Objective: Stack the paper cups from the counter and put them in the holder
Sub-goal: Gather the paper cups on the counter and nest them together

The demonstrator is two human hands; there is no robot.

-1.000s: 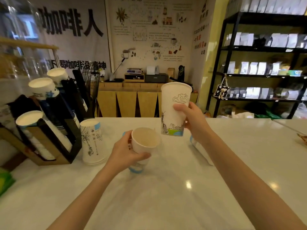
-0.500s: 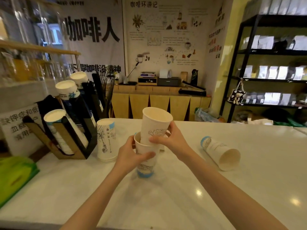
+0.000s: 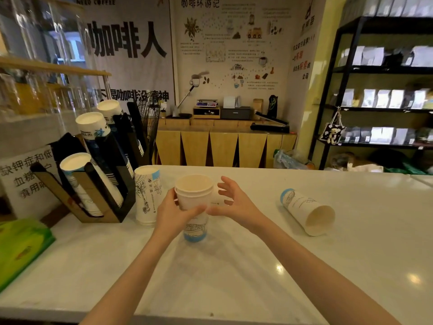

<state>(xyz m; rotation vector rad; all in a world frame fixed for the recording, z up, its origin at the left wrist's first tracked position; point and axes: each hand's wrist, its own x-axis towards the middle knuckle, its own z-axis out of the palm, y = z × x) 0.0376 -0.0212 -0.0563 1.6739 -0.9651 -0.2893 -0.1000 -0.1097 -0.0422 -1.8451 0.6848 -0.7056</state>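
Two white paper cups nested into one stack point(image 3: 194, 200) stand upright at the counter's middle, blue band at the bottom. My left hand point(image 3: 172, 213) grips the stack from its left side. Just right of the stack, my right hand point(image 3: 234, 202) hovers with fingers spread, holding nothing. A single printed cup point(image 3: 307, 211) lies on its side to the right, mouth toward me. An upside-down stack of cups point(image 3: 147, 195) stands left of my hands. The black and wooden cup holder point(image 3: 98, 184) at the left holds several slanted rows of cups.
The white counter point(image 3: 234, 277) runs wide in front of me. A green packet point(image 3: 21, 247) lies at the left edge. A white sign point(image 3: 25, 181) stands behind the holder. Black shelving point(image 3: 384, 90) with bags fills the far right.
The cup in my right hand has gone fully down into the cup held by my left hand. My right hand has let go and opened beside the stack.
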